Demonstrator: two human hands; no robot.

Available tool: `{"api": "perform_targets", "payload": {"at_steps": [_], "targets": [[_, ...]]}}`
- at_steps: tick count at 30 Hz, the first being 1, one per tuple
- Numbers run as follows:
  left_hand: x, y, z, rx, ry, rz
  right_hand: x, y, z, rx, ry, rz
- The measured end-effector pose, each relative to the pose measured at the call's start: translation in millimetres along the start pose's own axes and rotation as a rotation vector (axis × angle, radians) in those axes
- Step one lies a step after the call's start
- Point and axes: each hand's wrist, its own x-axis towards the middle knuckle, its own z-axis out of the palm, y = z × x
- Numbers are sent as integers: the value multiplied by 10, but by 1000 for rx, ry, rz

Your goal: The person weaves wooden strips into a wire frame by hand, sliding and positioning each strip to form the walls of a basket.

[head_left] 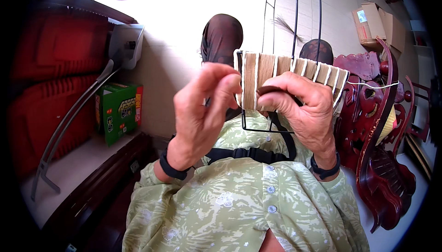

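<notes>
A tan panel of thin strips with white cords across it sits at two o'clock in the view, on a tall black wire frame, likely so it stays flat. The right hand pinches a thin, flat, dark brown piece over it. At its nine o'clock end, the left hand's fingertips are close together; I can't tell if they hold thread. A thin white string runs toward three o'clock to a dark red carved wooden chair, perhaps to keep it tight.

Characters on green box — label on cardboard box, unreadable
</notes>
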Motion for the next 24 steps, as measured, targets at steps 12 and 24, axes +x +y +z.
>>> {"api": "perform_targets", "payload": {"at_steps": [12, 24], "targets": [[-6, -124, 257, 576, -49, 6, -15, 27, 171, -476, 261, -74], [97, -258, 50, -303, -200, -389, 26, -4, 204, -634, 174, -27]]}}
